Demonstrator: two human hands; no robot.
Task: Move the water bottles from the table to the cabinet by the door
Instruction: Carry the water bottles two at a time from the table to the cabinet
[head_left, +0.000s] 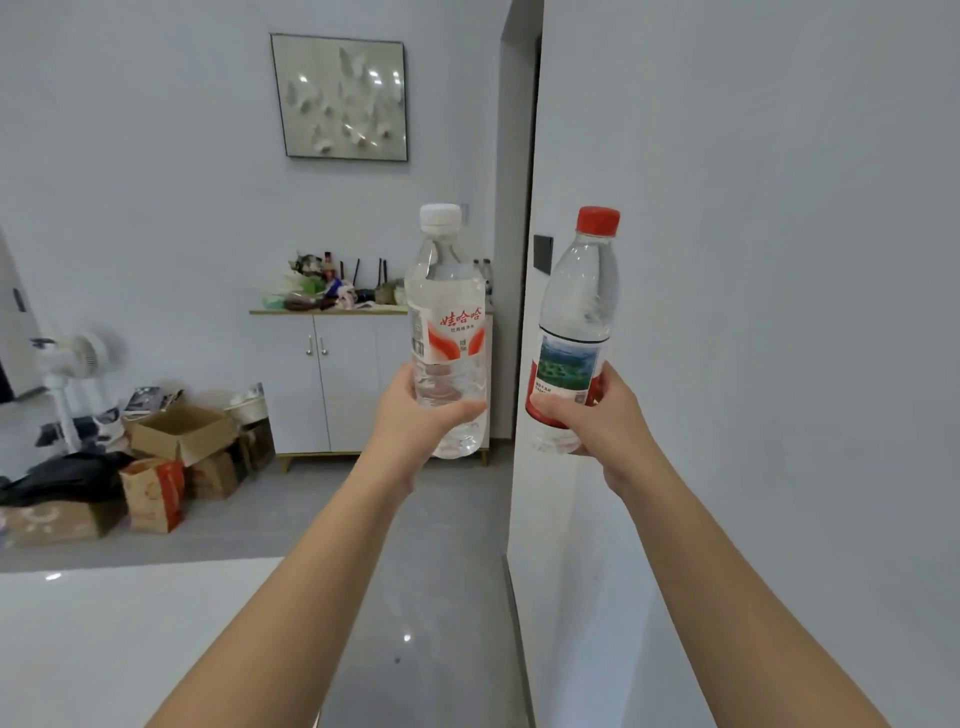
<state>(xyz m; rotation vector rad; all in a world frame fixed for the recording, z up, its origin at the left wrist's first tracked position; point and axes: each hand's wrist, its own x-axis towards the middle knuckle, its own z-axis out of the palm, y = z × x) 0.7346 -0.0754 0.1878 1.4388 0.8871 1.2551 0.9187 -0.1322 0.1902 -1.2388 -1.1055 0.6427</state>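
My left hand (415, 415) grips a clear water bottle with a white cap (448, 291) around its lower half and holds it upright in front of me. My right hand (597, 415) grips a second bottle with a red cap (579, 306) near its base, tilted slightly right. Both bottles are raised in the air. Ahead, against the far wall, stands a white cabinet (343, 384) with a wooden top crowded with small items. Two more bottles (485, 270) stand at its right end, partly hidden behind the white-cap bottle.
A white wall corner (524, 467) juts out close on my right. A glossy white table (130, 639) fills the lower left. Cardboard boxes (179, 431), bags and a white fan (72, 374) crowd the floor left of the cabinet. Grey floor runs ahead.
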